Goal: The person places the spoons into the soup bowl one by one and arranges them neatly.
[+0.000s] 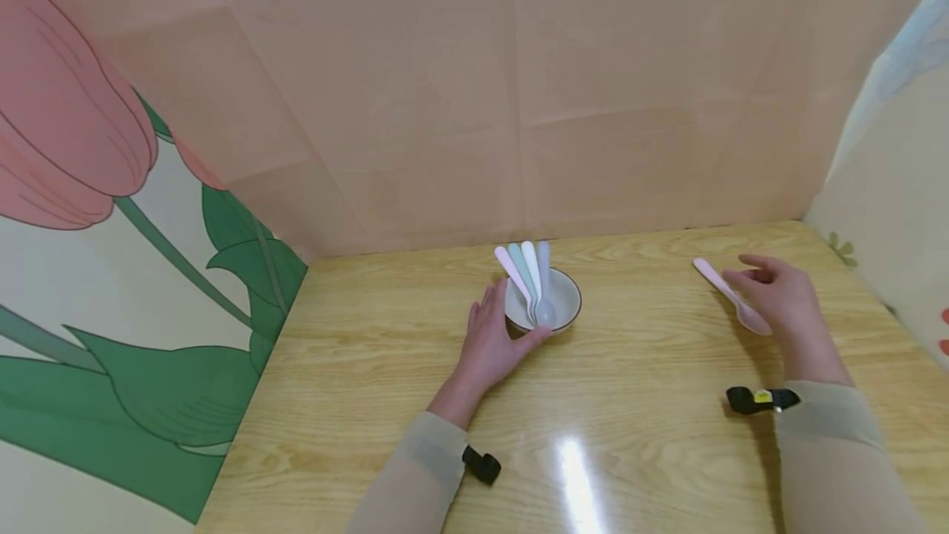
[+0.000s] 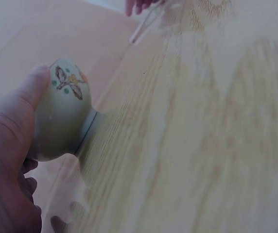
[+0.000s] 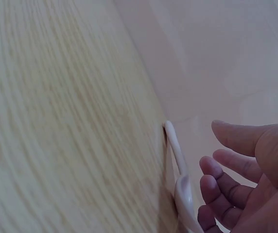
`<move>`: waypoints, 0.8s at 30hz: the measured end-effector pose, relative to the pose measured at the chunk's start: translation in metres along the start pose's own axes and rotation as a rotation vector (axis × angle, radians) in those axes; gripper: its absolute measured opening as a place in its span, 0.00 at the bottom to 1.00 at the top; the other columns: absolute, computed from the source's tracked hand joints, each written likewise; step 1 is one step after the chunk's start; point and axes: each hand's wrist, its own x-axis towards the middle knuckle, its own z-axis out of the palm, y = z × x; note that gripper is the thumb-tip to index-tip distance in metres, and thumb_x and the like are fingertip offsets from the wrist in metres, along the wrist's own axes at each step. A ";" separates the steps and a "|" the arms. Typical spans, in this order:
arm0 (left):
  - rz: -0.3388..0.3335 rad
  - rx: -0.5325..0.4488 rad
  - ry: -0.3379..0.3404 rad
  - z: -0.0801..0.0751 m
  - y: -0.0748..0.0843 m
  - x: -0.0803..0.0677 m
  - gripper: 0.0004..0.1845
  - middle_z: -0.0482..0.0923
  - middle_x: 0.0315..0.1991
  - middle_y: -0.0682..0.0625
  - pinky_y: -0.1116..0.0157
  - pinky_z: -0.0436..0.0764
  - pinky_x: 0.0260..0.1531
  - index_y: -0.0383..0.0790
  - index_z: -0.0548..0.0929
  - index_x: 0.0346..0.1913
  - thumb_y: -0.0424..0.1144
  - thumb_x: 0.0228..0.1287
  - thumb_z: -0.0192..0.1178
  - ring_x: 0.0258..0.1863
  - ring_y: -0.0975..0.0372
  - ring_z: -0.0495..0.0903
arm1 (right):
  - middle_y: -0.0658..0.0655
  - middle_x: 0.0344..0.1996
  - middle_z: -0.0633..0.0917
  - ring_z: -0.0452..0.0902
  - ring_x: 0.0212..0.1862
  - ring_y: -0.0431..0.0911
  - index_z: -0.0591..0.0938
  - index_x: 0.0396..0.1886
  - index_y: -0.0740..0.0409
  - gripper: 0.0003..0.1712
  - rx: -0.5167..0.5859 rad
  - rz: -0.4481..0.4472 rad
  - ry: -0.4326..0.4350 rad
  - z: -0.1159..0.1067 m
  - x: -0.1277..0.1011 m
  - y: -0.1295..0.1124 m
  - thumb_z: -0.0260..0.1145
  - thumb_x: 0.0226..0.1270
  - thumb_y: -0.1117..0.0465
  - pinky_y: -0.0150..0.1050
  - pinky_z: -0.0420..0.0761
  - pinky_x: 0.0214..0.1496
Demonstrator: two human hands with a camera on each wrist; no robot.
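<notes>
Steadying bowl (image 1: pixel 552 303), mid-table: left hand (image 1: pixel 493 344), thumb and fingers cupping its wall. Right hand (image 1: pixel 778 295), fingers loose, beside pink spoon (image 1: pixel 730 295) on table. Risk: fumbled pickup; nudged bowl spilling four spoons (image 1: pixel 530 274).

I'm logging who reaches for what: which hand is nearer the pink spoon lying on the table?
Right. The right hand hovers right beside the pink spoon, fingers relaxed. The left hand is far off, holding the side of the bowl at the table's middle.
</notes>
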 end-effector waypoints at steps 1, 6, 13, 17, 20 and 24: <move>-0.001 0.001 -0.001 0.000 0.000 0.000 0.61 0.57 0.88 0.47 0.42 0.45 0.86 0.48 0.51 0.90 0.73 0.68 0.70 0.89 0.45 0.48 | 0.73 0.65 0.77 0.73 0.55 0.58 0.66 0.85 0.66 0.49 -0.001 0.002 -0.005 0.000 0.000 0.001 0.61 0.84 0.34 0.33 0.73 0.44; 0.001 0.001 -0.002 -0.001 0.001 -0.001 0.61 0.57 0.88 0.46 0.42 0.45 0.86 0.50 0.51 0.90 0.75 0.67 0.69 0.89 0.45 0.49 | 0.74 0.65 0.77 0.72 0.56 0.60 0.67 0.84 0.68 0.47 -0.015 0.003 -0.010 0.001 0.000 0.004 0.61 0.85 0.37 0.36 0.72 0.46; 0.007 -0.002 0.001 -0.001 0.001 -0.001 0.61 0.58 0.88 0.46 0.42 0.46 0.86 0.49 0.52 0.90 0.75 0.67 0.68 0.88 0.45 0.49 | 0.73 0.65 0.76 0.72 0.54 0.57 0.68 0.83 0.68 0.46 -0.002 0.025 -0.005 0.002 0.001 0.006 0.63 0.85 0.38 0.34 0.72 0.45; 0.003 -0.007 -0.002 -0.001 0.001 -0.001 0.61 0.58 0.87 0.46 0.43 0.45 0.86 0.49 0.52 0.90 0.75 0.67 0.68 0.89 0.46 0.49 | 0.74 0.67 0.75 0.71 0.56 0.59 0.67 0.84 0.69 0.46 0.007 0.040 -0.021 0.003 0.002 0.010 0.62 0.85 0.38 0.35 0.71 0.46; 0.006 -0.008 0.001 -0.001 0.001 -0.001 0.60 0.59 0.87 0.45 0.43 0.45 0.86 0.50 0.52 0.90 0.75 0.67 0.69 0.89 0.45 0.49 | 0.75 0.68 0.75 0.72 0.56 0.60 0.67 0.83 0.70 0.45 0.012 0.034 -0.032 0.004 0.004 0.014 0.62 0.85 0.40 0.33 0.71 0.45; 0.012 -0.010 0.008 -0.001 -0.001 0.000 0.60 0.59 0.87 0.46 0.41 0.46 0.85 0.50 0.52 0.90 0.74 0.67 0.68 0.88 0.44 0.50 | 0.77 0.67 0.76 0.73 0.57 0.62 0.68 0.82 0.70 0.44 -0.014 0.005 -0.035 0.006 0.006 0.018 0.63 0.86 0.41 0.36 0.71 0.46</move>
